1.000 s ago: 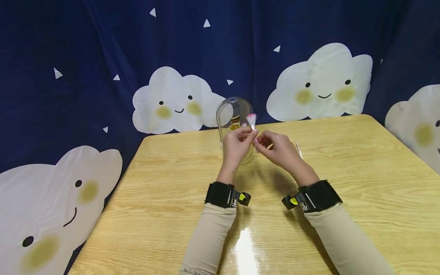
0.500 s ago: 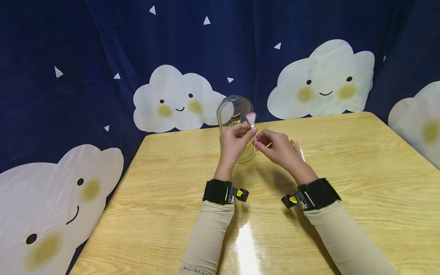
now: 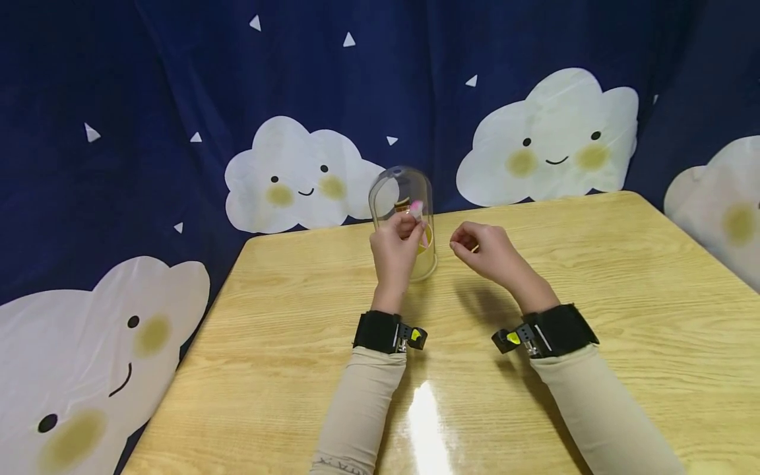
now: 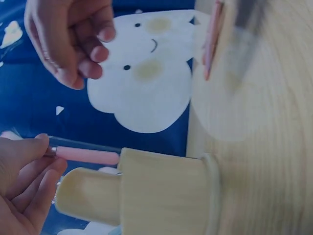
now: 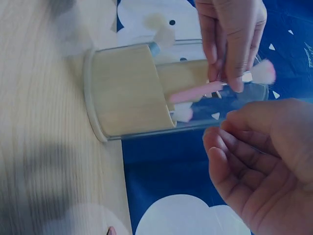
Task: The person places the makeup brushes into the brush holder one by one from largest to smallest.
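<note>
A makeup brush (image 5: 198, 91) with a pink handle and white-and-pink bristles is pinched near its ferrule by my left hand (image 3: 396, 247), bristles up. Its handle end points down at the rim of a beige cup (image 5: 124, 90), which stands under a tall clear dome (image 3: 402, 181). In the right wrist view, another pink-tipped brush head (image 5: 183, 112) and a blue-grey piece (image 5: 154, 48) show at the cup's rim. My right hand (image 3: 488, 254) hovers to the right of the holder, fingers loosely curled with nothing between them.
A slim pinkish stick (image 4: 212, 44) lies on the wooden table (image 3: 285, 316), beyond the right hand. Behind the table's far edge hangs a dark blue curtain (image 3: 320, 72) with smiling clouds.
My right hand has let go of the brush's handle and drawn right. My left hand has carried the brush left, over the cup. The sticks at right are now hidden in the head view.
</note>
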`<control>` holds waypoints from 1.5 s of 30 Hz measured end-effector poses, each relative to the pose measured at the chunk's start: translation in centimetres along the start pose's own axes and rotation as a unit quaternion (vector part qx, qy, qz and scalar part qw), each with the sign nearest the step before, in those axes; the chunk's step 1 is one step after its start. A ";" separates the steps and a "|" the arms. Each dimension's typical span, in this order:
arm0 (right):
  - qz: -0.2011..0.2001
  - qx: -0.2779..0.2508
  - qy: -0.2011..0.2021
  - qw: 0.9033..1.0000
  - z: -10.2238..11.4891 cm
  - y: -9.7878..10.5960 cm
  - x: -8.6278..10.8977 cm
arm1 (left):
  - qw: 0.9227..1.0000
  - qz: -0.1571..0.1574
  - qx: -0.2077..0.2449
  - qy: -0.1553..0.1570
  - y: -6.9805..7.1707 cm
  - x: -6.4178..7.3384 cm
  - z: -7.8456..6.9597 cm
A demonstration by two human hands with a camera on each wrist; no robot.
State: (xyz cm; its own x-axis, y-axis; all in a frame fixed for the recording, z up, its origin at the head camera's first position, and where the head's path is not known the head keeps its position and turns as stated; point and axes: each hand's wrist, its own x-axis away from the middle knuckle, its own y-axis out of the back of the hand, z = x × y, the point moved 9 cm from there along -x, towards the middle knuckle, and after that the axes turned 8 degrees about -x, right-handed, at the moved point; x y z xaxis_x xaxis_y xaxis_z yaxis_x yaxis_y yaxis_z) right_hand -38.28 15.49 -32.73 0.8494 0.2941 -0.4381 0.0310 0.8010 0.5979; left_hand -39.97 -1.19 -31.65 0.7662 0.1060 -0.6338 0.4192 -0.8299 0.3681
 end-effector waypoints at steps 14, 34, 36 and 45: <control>0.018 0.018 -0.053 0.998 -1.9 2.7 0.7 | 0.996 0.021 -0.091 0.008 -1.9 0.2 0.6; 0.034 0.014 -0.042 0.998 -2.1 2.7 0.8 | 0.982 0.016 -0.176 0.065 -2.1 0.8 2.0; 0.035 0.013 -0.042 0.998 -2.1 2.6 0.8 | 0.981 0.010 -0.178 0.071 -2.0 0.7 2.1; 0.046 0.015 -0.047 0.998 -2.1 2.5 0.9 | 0.980 0.018 -0.182 0.078 -2.1 0.8 2.0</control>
State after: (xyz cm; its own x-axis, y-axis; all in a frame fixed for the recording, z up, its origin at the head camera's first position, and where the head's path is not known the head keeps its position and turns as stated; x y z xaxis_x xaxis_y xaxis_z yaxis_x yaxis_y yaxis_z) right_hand -38.53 18.83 -33.08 0.8954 0.3132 -0.3166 -0.0340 0.7568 0.6528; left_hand -41.25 -0.47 -34.33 0.8373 0.1867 -0.5139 0.5145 -0.5872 0.6249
